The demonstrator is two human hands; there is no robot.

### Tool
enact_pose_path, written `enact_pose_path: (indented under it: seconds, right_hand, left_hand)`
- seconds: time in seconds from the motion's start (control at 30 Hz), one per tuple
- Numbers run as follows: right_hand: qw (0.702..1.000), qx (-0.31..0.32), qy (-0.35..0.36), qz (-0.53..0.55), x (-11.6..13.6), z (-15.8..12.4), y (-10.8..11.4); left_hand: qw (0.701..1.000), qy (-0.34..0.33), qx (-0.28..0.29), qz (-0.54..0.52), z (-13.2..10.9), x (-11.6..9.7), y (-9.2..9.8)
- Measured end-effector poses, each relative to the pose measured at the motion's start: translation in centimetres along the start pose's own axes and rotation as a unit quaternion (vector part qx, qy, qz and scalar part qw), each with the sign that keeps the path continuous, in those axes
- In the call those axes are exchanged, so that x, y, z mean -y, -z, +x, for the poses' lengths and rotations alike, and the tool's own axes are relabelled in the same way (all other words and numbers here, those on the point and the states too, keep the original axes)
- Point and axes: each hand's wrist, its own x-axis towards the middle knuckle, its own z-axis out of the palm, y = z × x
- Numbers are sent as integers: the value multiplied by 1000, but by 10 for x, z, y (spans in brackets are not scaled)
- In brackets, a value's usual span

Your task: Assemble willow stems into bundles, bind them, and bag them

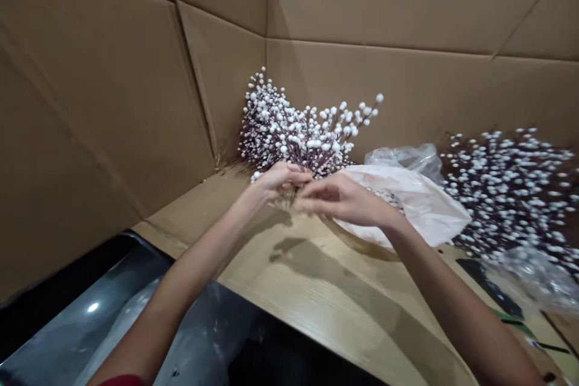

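A bunch of dark twigs covered in small white berries [302, 129] stands fanned out against the corner of the cardboard walls. My left hand [277, 181] is closed around the stems at the bunch's base. My right hand [341, 199] reaches in from the right, fingers pinched together at the same stems, its grip slightly blurred. Both hands hover just above the light wooden tabletop [316, 289].
A clear plastic bag [416, 199] lies right of my hands. A large heap of white-berry twigs [511, 190] fills the right side, with more crumpled plastic [538, 274] in front. Cardboard walls [113, 102] enclose the left and back. A glossy dark surface [81, 319] lies at lower left.
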Motion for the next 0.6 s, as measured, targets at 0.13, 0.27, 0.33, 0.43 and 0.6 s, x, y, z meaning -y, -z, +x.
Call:
enact_pose_path:
  seconds: [0.13,0.27,0.33,0.43,0.6]
  right_hand:
    - [955,229,-185,-24,-9,-7,-16]
    - [964,122,-229,-63,-15,-1,-21]
    - [973,24,-229,-13,-15,7,-21]
    - [957,-46,-249,141,-17,26,-38]
    - [953,-8,-225,201,-24,67,-115]
  left_hand:
    - [998,-20,3,-58,-16,-46,-1]
    - [980,-40,12,-194,-47,-72,-8]
    - [968,-46,21,-245,-61,-75,-14]
    - [969,-61,23,-237,-74,-72,-22]
    - [983,-57,-1,-176,-77,-59,-33]
